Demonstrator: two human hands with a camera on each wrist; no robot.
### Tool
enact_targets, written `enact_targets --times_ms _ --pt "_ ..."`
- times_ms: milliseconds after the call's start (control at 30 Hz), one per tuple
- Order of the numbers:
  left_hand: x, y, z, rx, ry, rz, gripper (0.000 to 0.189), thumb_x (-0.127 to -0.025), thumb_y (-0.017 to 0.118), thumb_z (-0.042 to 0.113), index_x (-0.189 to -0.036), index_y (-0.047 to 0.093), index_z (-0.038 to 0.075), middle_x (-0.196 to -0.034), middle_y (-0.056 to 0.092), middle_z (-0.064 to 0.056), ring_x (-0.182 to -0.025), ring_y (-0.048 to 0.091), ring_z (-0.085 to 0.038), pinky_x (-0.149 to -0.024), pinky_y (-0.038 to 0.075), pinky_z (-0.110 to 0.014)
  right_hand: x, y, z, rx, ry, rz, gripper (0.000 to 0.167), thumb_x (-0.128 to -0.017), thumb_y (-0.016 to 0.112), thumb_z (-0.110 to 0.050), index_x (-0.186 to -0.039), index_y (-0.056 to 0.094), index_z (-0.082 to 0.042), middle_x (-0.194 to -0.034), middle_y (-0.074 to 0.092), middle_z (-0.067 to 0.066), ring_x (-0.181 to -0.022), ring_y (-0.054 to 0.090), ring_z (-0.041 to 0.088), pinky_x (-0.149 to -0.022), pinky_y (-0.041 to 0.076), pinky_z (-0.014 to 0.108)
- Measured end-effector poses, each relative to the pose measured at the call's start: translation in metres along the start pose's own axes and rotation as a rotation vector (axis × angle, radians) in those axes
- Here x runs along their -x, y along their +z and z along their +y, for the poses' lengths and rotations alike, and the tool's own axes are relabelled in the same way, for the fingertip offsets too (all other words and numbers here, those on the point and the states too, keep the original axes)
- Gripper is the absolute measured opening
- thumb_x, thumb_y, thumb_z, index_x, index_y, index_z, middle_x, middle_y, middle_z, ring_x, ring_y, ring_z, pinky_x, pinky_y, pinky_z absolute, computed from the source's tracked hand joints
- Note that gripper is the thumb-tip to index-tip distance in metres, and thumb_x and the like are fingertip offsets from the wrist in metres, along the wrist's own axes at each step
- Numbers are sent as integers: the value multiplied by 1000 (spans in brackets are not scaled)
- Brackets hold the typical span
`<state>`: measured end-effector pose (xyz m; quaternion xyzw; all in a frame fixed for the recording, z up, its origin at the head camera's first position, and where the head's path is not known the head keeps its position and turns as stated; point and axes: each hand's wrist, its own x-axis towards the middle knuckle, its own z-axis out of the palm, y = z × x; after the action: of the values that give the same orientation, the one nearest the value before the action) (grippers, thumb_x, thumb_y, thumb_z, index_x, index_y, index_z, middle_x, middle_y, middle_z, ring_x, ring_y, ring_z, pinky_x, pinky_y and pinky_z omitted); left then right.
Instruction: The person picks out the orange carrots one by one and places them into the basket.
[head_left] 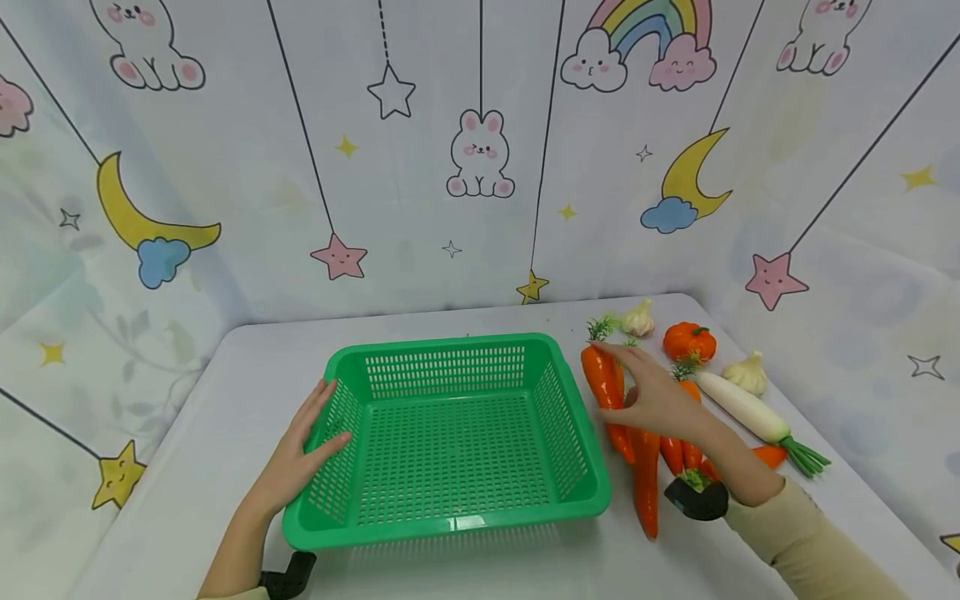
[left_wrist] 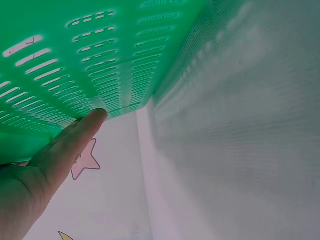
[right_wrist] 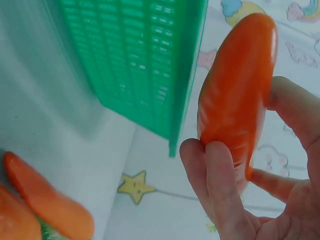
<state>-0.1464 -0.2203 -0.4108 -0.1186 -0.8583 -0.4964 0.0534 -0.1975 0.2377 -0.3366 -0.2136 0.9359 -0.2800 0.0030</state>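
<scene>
A green plastic basket with slotted walls stands on the table. My left hand holds its left rim, thumb over the inside. In the left wrist view, straight fingers lie along the outer wall. To the right of the basket, my right hand grips an orange carrot with a leafy green top. The right wrist view shows this carrot between the thumb and fingers, near the basket's right side. More carrots lie under and beside that hand, partly hidden by it.
Right of the carrots lie a white radish with green leaves, a garlic bulb and a small orange pumpkin. Another garlic bulb sits at the back edge. A printed cloth hangs behind the white table.
</scene>
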Motion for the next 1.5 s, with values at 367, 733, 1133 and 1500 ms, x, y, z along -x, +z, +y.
enact_targets --times_ms 367,733,1133,1500 --pt "0 0 -2 9 -5 2 72 -88 59 17 -147 18 20 -153 3 -8 -136 3 -40 -89 13 -74 -22 11 -35 -31 -85 -89 86 -73 77 -28 -142 29 -16 -139 29 18 -64 55 17 -58 50 31" --pt "1 0 -2 25 -5 3 71 -89 58 17 -148 18 20 -152 4 -11 -136 3 -40 -89 13 -75 -42 24 -68 -111 -191 -162 88 -72 78 -26 -143 27 -15 -140 27 19 -55 53 14 -55 50 26" --pt "0 0 -2 42 3 1 71 -90 57 16 -148 17 19 -153 3 -9 -136 3 -39 -89 14 -75 -72 53 -92 -143 -212 -230 88 -72 78 -24 -143 27 -14 -140 27 16 -60 56 14 -57 50 25" --pt "1 1 -1 62 2 12 69 -91 55 16 -148 16 18 -152 3 -10 -136 2 -39 -90 11 -74 -102 91 -108 -79 -298 -324 87 -72 77 -29 -143 29 -17 -137 33 11 -100 49 19 -69 49 24"
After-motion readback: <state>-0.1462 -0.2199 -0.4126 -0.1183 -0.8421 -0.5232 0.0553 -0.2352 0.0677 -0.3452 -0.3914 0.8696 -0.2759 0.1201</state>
